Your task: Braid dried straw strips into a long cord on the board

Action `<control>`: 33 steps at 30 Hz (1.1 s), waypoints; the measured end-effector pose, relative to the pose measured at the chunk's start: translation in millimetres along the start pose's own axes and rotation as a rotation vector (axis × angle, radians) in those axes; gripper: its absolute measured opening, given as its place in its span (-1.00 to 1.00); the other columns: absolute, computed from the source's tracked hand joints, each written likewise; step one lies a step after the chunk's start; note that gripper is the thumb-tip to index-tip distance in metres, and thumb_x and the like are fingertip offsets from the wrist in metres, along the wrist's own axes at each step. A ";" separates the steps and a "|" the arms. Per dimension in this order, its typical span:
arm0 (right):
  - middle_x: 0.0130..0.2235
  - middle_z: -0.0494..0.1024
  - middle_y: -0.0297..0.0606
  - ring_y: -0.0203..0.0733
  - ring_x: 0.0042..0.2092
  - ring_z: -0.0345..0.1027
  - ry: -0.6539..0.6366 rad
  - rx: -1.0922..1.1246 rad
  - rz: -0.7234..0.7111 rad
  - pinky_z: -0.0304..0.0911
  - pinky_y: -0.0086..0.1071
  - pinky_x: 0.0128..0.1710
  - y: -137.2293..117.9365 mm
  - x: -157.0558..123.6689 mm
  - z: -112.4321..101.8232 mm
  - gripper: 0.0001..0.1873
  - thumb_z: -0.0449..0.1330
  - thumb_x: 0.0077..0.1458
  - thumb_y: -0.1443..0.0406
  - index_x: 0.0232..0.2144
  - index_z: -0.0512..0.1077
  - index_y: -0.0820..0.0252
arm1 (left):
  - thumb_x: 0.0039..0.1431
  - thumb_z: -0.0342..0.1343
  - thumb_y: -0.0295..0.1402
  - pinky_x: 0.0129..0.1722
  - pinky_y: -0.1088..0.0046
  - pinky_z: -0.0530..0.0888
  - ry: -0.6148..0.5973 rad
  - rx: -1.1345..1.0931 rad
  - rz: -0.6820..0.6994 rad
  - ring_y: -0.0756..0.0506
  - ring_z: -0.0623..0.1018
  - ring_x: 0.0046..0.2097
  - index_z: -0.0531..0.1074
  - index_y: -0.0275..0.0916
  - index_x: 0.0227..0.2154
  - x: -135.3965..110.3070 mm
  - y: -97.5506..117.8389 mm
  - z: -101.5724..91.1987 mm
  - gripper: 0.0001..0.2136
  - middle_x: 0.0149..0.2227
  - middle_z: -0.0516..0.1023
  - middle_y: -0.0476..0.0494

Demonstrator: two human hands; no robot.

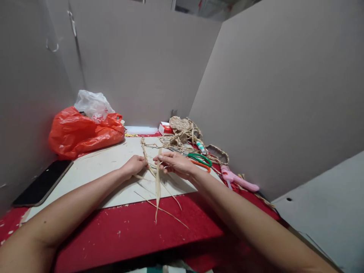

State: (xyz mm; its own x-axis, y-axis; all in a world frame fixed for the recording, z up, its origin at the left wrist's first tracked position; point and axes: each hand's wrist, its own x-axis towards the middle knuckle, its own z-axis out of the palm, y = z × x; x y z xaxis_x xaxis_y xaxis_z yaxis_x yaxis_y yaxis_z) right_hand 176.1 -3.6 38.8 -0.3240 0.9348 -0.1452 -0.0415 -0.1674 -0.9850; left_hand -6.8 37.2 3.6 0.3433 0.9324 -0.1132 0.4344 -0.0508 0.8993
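Note:
My left hand (136, 165) is closed on a braided straw cord (144, 147), whose worked end runs away from me over the white board (113, 151). Loose strands trail from the cord toward the board's front edge. Between the thumb and fingers of my right hand (175, 163) is a flat, pale straw strip (158, 185). It hangs down past the front of the board, its thin tip over the red cloth. Just beyond my right hand lie scissors (200, 160) with green and orange handles.
At the back left sits a red plastic bag (85, 132) beside a phone (42, 184). A heap of straw cord (183, 131), a small red and white box (165, 128) and a pink glue gun (239, 179) line the right side. Grey panels (142, 68) enclose the table.

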 end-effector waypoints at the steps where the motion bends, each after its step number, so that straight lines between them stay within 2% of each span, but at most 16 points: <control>1: -0.52 0.46 -0.30 -0.45 -0.53 0.30 -0.026 -0.003 0.025 0.24 -0.59 -0.59 0.8 2.7 -0.7 -0.72 0.29 -0.07 0.23 -0.33 0.50 0.36 | -0.01 0.02 -0.28 -0.60 0.51 -0.02 -0.002 -0.010 -0.003 0.08 0.07 -0.64 0.41 -0.31 -0.59 -0.3 0.4 0.2 -0.79 -0.75 0.13 0.11; 4: -0.55 0.46 -0.34 -0.46 -0.57 0.29 -0.094 -0.010 0.071 0.24 -0.59 -0.59 3.4 9.9 -3.4 -0.71 0.33 -0.15 0.27 -0.34 0.48 0.35 | 0.00 0.00 -0.32 -0.60 0.51 -0.03 -0.004 -0.050 -0.017 0.10 0.06 -0.66 0.37 -0.30 -0.60 -2.0 1.8 0.9 -0.81 -0.74 0.14 0.11; 7: -0.62 0.45 -0.36 -0.44 -0.61 0.28 -0.121 -0.037 0.094 0.20 -0.60 -0.63 10.6 13.9 -4.2 -0.74 0.34 -0.21 0.28 -0.46 0.40 0.32 | 0.03 -0.03 -0.31 -0.61 0.51 0.01 -0.006 -0.079 -0.011 0.10 0.09 -0.67 0.32 -0.28 -0.63 -2.7 1.5 2.0 -0.78 -0.74 0.19 0.09; 11: -0.70 0.38 -0.41 -0.42 -0.69 0.21 -0.118 -0.191 0.110 0.10 -0.58 -0.72 22.9 10.0 2.1 -0.77 0.27 -0.12 0.23 -0.52 0.32 0.27 | 0.07 -0.05 -0.28 -0.60 0.53 0.09 -0.001 -0.084 -0.002 0.09 0.19 -0.66 0.34 -0.29 -0.62 -2.8 0.2 5.1 -0.75 -0.70 0.34 0.00; 16: -0.77 0.19 -0.50 -0.53 -0.75 -0.02 -0.096 -0.366 0.018 -0.15 -0.60 -0.77 32.3 1.7 14.0 -0.70 0.19 0.00 0.25 -0.66 0.27 0.28 | 0.08 -0.05 -0.34 -0.58 0.54 0.15 0.058 -0.146 0.036 0.09 0.23 -0.64 0.33 -0.30 -0.62 -5.6 3.5 11.7 -0.77 -0.67 0.37 -0.01; 18: -0.77 0.18 -0.49 -0.53 -0.75 -0.04 -0.091 -0.361 0.005 -0.16 -0.59 -0.77 35.0 1.6 17.6 -0.68 0.16 0.01 0.25 -0.68 0.27 0.28 | 0.07 -0.05 -0.36 -0.57 0.55 0.16 0.083 -0.149 0.058 0.09 0.24 -0.64 0.32 -0.30 -0.64 -5.9 3.7 13.7 -0.78 -0.68 0.36 0.01; 22: -0.68 0.32 -0.43 -0.49 -0.72 0.08 -0.046 -0.254 -0.002 -0.04 -0.57 -0.74 38.6 4.1 24.1 -0.78 0.15 -0.01 0.29 -0.62 0.31 0.27 | 0.03 -0.04 -0.36 -0.58 0.55 0.15 0.097 -0.116 0.092 0.09 0.22 -0.65 0.24 -0.28 -0.71 -4.3 0.4 15.8 -0.75 -0.73 0.29 0.04; 25: -0.70 0.30 -0.43 -0.50 -0.73 0.03 -0.025 -0.226 -0.003 -0.09 -0.57 -0.75 38.4 4.7 28.9 -0.76 0.17 -0.03 0.30 -0.66 0.27 0.27 | 0.04 -0.03 -0.32 -0.59 0.55 0.15 0.148 -0.122 0.108 0.08 0.22 -0.65 0.28 -0.29 -0.67 -2.9 -1.9 17.7 -0.76 -0.73 0.29 0.05; 28: -0.72 0.28 -0.43 -0.50 -0.74 0.01 -0.066 -0.197 0.012 -0.12 -0.56 -0.76 37.1 4.7 32.2 -0.73 0.17 -0.03 0.28 -0.67 0.26 0.26 | 0.04 -0.04 -0.31 -0.60 0.55 0.16 0.205 -0.132 0.124 0.07 0.24 -0.64 0.33 -0.30 -0.62 -2.3 -3.0 20.1 -0.78 -0.71 0.30 0.05; 33: -0.73 0.29 -0.43 -0.49 -0.74 0.05 -0.031 -0.179 0.016 -0.09 -0.56 -0.75 32.8 6.0 31.4 -0.77 0.15 -0.02 0.33 -0.66 0.29 0.27 | 0.04 -0.03 -0.32 -0.62 0.57 0.16 0.220 -0.131 0.125 0.08 0.24 -0.64 0.32 -0.30 -0.63 -3.2 -2.5 22.0 -0.78 -0.71 0.29 0.05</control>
State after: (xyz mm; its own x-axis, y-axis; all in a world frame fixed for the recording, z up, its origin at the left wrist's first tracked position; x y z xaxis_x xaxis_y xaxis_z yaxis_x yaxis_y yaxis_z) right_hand 143.1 -13.4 8.6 -0.3521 0.9221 -0.1604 0.1314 -0.1210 -0.9839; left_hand 9.3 26.5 -7.5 0.1921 0.9778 0.0839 0.2837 -0.1372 0.9491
